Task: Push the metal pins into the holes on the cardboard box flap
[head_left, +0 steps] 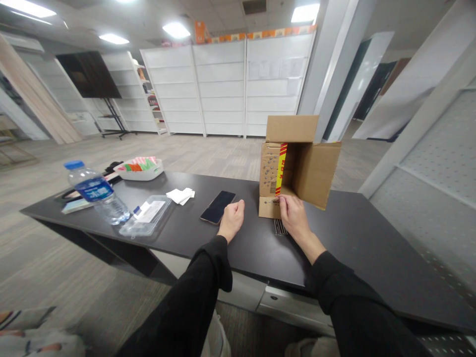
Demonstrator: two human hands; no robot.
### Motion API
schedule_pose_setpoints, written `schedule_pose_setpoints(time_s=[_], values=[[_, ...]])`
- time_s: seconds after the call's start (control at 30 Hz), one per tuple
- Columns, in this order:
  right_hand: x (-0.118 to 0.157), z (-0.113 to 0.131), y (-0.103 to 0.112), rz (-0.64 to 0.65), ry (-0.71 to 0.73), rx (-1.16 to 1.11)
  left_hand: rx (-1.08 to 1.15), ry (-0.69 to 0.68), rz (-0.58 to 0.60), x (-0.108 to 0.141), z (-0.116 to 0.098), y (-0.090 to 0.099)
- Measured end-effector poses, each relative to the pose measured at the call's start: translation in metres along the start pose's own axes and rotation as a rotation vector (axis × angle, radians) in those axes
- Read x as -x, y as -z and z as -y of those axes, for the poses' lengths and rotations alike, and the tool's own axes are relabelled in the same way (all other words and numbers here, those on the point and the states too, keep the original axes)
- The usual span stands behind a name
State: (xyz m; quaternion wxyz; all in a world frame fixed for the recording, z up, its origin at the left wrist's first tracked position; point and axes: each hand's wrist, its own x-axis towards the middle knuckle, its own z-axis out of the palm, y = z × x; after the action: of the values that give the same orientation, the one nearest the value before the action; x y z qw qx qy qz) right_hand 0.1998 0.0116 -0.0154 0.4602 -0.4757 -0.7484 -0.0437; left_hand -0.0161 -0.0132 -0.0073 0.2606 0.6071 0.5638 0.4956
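Note:
A cardboard box [270,166] stands on its side on the dark table, its opening toward me and its flaps spread. My right hand [294,216] is at the box's lower front edge, fingers pinched together; what they hold, if anything, is too small to name. Under and beside that hand lie several thin dark sticks [279,227]. My left hand [231,220] is closed in a loose fist just right of a black phone [218,207], above the table. Whether something is inside that fist is hidden.
On the dark table [253,248] are a water bottle [97,191], a clear plastic case [147,216], white paper pieces [180,196] and a white basket [139,170] with colourful packets. A pegboard panel [442,163] rises at the right.

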Motion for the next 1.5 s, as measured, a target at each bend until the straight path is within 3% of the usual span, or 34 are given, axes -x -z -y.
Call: schedule_pose_setpoints(time_s=[0.6,1.1,1.5], values=[[0.0,0.0,-0.002,0.045,0.069,0.098,-0.029,0.002,-0.001,-0.001,0.001,-0.001],[0.0,-0.003,-0.007,0.06,0.037,0.229,-0.005,0.001,-0.001,0.0,0.0,0.0],[-0.001,0.003,0.013,0.034,-0.031,0.146,-0.011,0.0,-0.003,0.0,-0.001,0.0]])
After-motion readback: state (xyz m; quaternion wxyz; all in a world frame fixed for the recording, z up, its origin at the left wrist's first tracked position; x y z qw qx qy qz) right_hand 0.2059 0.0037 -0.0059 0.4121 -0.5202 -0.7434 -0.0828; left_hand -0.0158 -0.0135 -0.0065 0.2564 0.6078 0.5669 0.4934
